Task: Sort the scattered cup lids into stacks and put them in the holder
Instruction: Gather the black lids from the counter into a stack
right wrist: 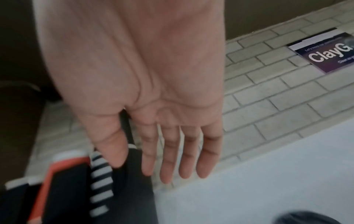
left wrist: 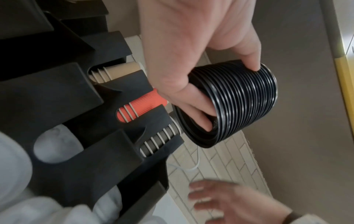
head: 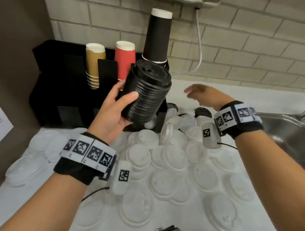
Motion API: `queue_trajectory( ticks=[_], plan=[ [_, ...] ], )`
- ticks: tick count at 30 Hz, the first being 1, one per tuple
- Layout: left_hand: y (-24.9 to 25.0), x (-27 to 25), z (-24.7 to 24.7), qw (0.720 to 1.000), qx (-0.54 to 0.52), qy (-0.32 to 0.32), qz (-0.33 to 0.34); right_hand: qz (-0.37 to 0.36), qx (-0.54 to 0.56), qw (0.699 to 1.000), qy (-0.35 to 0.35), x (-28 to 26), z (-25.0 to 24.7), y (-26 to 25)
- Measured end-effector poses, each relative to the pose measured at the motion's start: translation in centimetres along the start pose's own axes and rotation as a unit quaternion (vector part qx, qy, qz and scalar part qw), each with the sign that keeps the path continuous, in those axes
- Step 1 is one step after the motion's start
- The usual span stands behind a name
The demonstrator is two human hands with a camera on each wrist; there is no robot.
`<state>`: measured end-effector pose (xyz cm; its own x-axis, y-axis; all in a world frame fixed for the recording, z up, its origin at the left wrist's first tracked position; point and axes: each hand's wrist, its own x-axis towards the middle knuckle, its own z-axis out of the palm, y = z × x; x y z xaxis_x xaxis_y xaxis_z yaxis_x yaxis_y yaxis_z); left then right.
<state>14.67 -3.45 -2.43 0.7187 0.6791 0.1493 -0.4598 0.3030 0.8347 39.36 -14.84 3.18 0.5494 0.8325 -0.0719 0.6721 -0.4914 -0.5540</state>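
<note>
Our left hand curled round a ribbed stack of black plastic cup lids held tilted before the black cup holder, our right hand flat-fingered and empty, translucent white lids strewn over the white counter, pale brick-tiled wall behind, steel sink at right

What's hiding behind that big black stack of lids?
Behind the black lid stack held by the left hand stands the black holder, with red cups and tall black cups. The stack covers the holder's slot below those cups.
</note>
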Motion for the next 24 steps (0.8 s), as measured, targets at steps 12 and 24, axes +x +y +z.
queue_trajectory(
  ticks=[12, 24],
  plan=[
    [1.0, 0.2, -1.0, 0.999, 0.016, 0.03, 0.025, 0.075, -0.279, 0.948, -0.131, 6.3, 6.5, 6.2],
    [1.0, 0.2, -1.2, 0.999, 0.03, 0.028, 0.029, 0.143, -0.265, 0.945, -0.13, 7.2, 5.4, 6.3]
  ],
)
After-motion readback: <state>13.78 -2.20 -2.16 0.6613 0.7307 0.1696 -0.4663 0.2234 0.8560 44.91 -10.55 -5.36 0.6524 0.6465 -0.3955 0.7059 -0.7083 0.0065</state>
